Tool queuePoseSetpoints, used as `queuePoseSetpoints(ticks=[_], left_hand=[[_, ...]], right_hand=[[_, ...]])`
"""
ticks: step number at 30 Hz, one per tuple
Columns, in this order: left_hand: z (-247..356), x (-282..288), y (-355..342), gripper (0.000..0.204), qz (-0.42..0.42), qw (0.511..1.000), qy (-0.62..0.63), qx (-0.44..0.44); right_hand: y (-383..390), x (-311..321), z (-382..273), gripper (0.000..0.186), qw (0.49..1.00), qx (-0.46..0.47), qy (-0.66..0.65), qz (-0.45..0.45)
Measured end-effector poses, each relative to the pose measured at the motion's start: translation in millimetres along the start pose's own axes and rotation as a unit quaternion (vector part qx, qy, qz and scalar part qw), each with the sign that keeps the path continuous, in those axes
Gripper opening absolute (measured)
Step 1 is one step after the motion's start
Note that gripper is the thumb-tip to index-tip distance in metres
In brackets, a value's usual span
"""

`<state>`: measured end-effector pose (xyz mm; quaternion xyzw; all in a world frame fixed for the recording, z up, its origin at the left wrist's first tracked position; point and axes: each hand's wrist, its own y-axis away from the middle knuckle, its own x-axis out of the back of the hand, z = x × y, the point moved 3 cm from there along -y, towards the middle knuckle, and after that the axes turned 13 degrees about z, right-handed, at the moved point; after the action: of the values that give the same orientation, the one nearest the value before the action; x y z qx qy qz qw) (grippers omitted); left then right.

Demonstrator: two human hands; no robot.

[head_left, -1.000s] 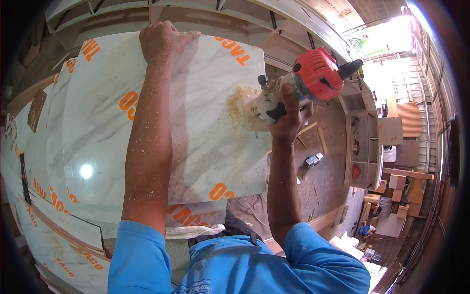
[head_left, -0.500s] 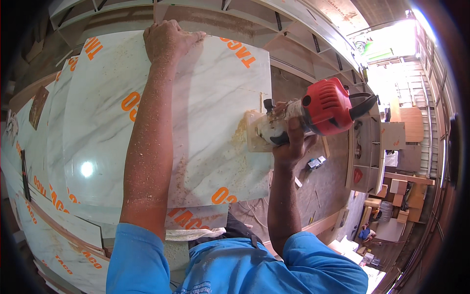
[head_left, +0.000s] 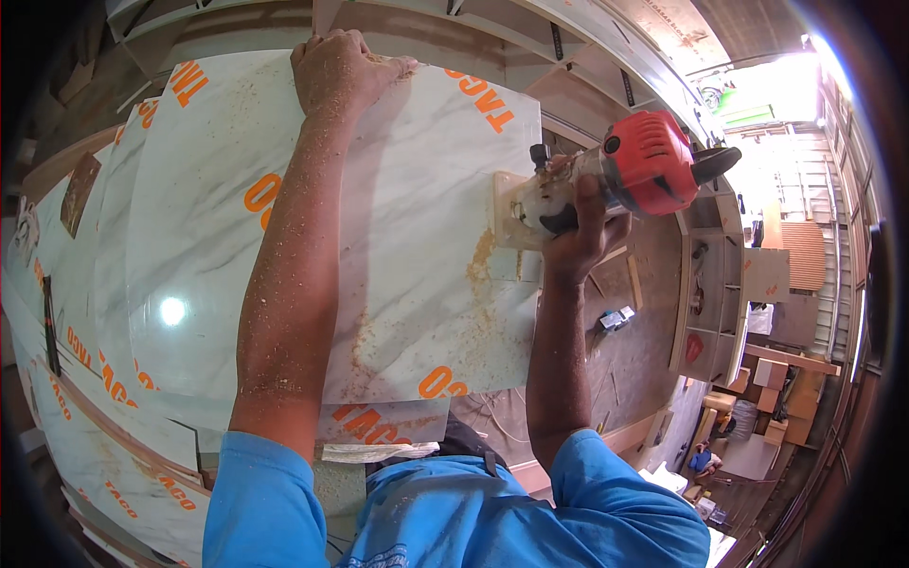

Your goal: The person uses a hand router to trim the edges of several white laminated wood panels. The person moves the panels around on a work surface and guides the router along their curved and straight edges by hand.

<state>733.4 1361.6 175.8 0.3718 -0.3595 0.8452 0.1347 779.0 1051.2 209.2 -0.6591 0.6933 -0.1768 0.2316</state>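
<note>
A white marble-patterned panel [head_left: 426, 246] with orange lettering lies flat in front of me. My left hand [head_left: 333, 74] grips its far edge, fingers curled over and thumb along the edge. At the right edge, my right hand [head_left: 589, 213] is wrapped around the body of a trim router [head_left: 653, 161] with a red motor housing. The router is tilted onto its side, its pale base plate [head_left: 508, 210] against the panel's edge; the bit is hidden. Sawdust [head_left: 483, 260] lies on the panel just nearer than the base. Wood dust also specks my left forearm.
More marble-patterned panels [head_left: 114, 312] are stacked beneath and to the left. A pale shelf frame [head_left: 521, 38] stands beyond the far edge, and another cabinet frame [head_left: 708, 284] at the right. A small blue-grey object [head_left: 615, 319] and wood strips lie on the floor.
My right hand and the router have moved away from me along the panel's right edge, uncovering sawdust behind. My left hand keeps its grip on the far edge; the whole view has shifted slightly.
</note>
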Motion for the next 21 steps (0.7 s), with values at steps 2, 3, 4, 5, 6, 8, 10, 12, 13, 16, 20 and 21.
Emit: queuePoseSetpoints(ticks=[2, 3, 4, 5, 6, 8, 10, 12, 13, 16, 20, 21], left_hand=[[-1, -1, -1, 0.066, -0.02, 1.0, 0.0, 0.009], [0, -1, -2, 0.066, -0.02, 1.0, 0.0, 0.01], [-1, -1, -2, 0.066, -0.017, 1.0, 0.005, 0.008], [-1, -2, -2, 0.067, -0.014, 1.0, 0.009, 0.006], [-2, -2, -3, 0.067, -0.014, 1.0, 0.009, 0.007], [-3, -3, -3, 0.068, -0.018, 1.0, 0.008, 0.007], [-2, -2, -2, 0.068, -0.014, 1.0, 0.005, 0.005], [-1, -1, -2, 0.068, -0.009, 1.0, 0.002, 0.003], [-1, -1, -2, 0.069, -0.015, 1.0, 0.005, 0.009], [0, 1, 0, 0.06, -0.009, 1.0, 0.008, 0.018], [3, 4, 1, 0.052, 0.0, 1.0, 0.011, 0.028], [4, 5, 0, 0.052, 0.0, 1.0, 0.012, 0.028]], right_hand=[[-4, -4, 4, 0.035, 1.0, -0.006, -0.005, 0.012], [-6, -5, 5, 0.035, 1.0, -0.006, -0.016, 0.02], [-8, -7, 7, 0.036, 0.999, -0.006, -0.028, 0.028], [-11, -8, 11, 0.036, 0.999, -0.006, -0.027, 0.027], [-14, -8, 15, 0.037, 0.999, 0.006, -0.022, 0.03], [-16, -13, 16, 0.038, 0.999, 0.016, -0.016, 0.031], [-19, -19, 15, 0.051, 0.997, -0.031, -0.053, 0.042], [-26, -24, 22, 0.046, 0.998, -0.011, -0.048, 0.043], [-27, -26, 23, 0.042, 0.998, 0.008, -0.044, 0.046], [-27, -26, 20, 0.043, 0.998, 0.016, -0.043, 0.03], [-27, -26, 19, 0.044, 0.998, 0.004, -0.052, 0.046], [-26, -26, 15, 0.044, 0.998, -0.006, -0.046, 0.045]])
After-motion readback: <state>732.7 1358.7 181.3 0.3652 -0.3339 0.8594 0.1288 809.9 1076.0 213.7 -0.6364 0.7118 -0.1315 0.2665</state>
